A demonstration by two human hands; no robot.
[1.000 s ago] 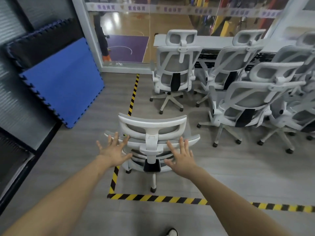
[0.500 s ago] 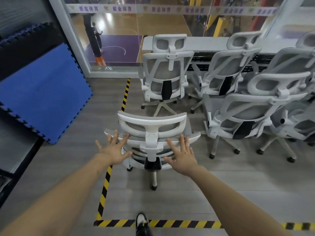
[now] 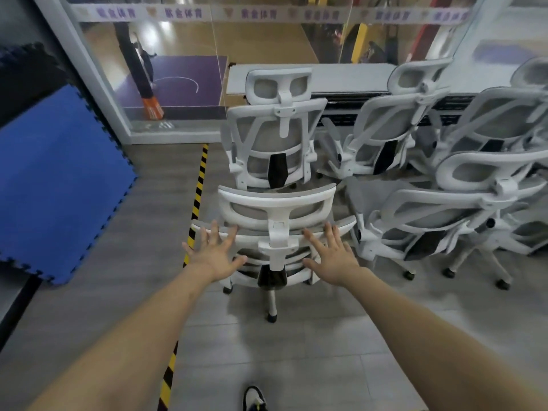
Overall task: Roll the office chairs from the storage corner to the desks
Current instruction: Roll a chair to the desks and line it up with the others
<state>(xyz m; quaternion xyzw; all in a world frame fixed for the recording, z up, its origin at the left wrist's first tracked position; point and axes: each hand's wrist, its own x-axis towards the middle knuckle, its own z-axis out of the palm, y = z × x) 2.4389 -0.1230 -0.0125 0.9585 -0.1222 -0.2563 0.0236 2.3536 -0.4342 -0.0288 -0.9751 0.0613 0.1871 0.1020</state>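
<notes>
White chair (image 3: 277, 215) with grey mesh back, curved headrest, black spine piece, wheeled base. Left hand (image 3: 218, 253) and right hand (image 3: 332, 255) flat against its back, fingers spread, grasping nothing.

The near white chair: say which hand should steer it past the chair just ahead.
Probably the left hand: it lies flat on the near chair backrest on the side by the striped floor tape, where bare floor lies. The right hand faces the crowded chairs.
</notes>
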